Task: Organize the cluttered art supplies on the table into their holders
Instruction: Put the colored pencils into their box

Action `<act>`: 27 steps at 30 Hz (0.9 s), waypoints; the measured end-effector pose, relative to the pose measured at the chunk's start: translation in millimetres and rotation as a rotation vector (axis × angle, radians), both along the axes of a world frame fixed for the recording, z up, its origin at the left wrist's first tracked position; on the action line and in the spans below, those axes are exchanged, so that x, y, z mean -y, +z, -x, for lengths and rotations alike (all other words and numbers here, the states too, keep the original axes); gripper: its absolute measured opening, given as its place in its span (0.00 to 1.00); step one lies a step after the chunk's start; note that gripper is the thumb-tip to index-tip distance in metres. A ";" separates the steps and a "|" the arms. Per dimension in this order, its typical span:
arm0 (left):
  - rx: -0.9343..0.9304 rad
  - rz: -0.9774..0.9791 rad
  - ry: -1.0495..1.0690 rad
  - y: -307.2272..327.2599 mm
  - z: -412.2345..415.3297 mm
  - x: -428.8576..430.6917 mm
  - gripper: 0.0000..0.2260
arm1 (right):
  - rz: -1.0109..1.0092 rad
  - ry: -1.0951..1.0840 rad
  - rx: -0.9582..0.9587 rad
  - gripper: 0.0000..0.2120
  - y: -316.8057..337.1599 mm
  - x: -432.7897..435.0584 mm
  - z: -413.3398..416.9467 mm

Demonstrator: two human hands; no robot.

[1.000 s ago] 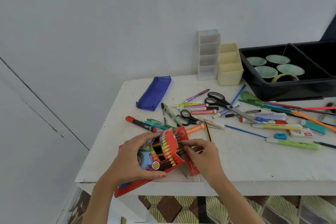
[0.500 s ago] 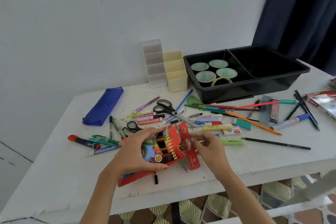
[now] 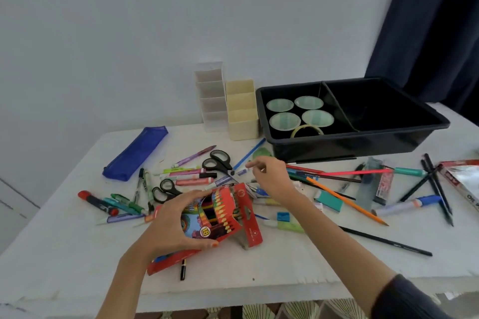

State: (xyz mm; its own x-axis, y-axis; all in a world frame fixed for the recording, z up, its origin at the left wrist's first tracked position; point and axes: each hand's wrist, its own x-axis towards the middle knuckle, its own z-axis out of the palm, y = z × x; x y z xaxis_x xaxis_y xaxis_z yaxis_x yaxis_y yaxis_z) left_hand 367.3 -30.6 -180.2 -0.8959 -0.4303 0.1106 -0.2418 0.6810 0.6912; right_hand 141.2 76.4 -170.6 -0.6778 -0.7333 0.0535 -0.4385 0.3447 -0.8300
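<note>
Left hand (image 3: 176,220) grips the open pencil box (image 3: 223,212); right hand (image 3: 272,179), fingers loosely curled and seemingly empty, hovers beside loose pencils (image 3: 363,172) lying crosswise to its right.

Setting, head view. A plain pale grey-white wall (image 3: 155,21) fills the upper and left parts of the frame, matt and evenly lit by soft, diffuse light with no hard shadows. A dark navy curtain (image 3: 438,23) hangs in loose vertical folds at the upper right, its lower edge reaching behind the far right corner of the bench. The white bench (image 3: 64,254) stands with its far edge against the wall; its painted top is scuffed, and its near edge, across the bottom of the frame, is rough and chipped. At the lower left, thin dark lines cross the wall surface. Beneath the bench's near edge, at bottom centre, a floor (image 3: 259,313) of cream tiles with a dark fan-like pattern shows.
</note>
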 end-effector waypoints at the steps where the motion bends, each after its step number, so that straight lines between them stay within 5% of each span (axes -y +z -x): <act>1: 0.005 -0.009 0.003 0.2 -0.8 1.5 0.40 | -0.014 0.034 -0.033 0.12 1.2 10.8 1.0; 6: 0.043 0.013 -0.002 1.6 -6.0 10.1 0.41 | -0.137 0.084 -0.100 0.13 -3.6 51.9 -1.7; 17: 0.071 0.075 -0.012 -1.9 -12.2 18.9 0.43 | -0.223 -0.202 -0.044 0.08 -5.4 63.9 -17.2; 27: -0.041 0.037 -0.043 13.9 -11.9 18.6 0.40 | -0.160 -0.281 -0.002 0.12 25.3 -75.4 -10.8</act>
State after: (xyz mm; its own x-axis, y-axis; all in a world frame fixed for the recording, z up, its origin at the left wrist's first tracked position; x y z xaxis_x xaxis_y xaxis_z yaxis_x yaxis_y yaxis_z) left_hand 379.2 -49.2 -166.2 -0.9077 -0.3868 0.1625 -0.1841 0.7153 0.6742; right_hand 152.0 151.8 -145.3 -0.8550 -0.5166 -0.0452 -0.3095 0.5783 -0.7549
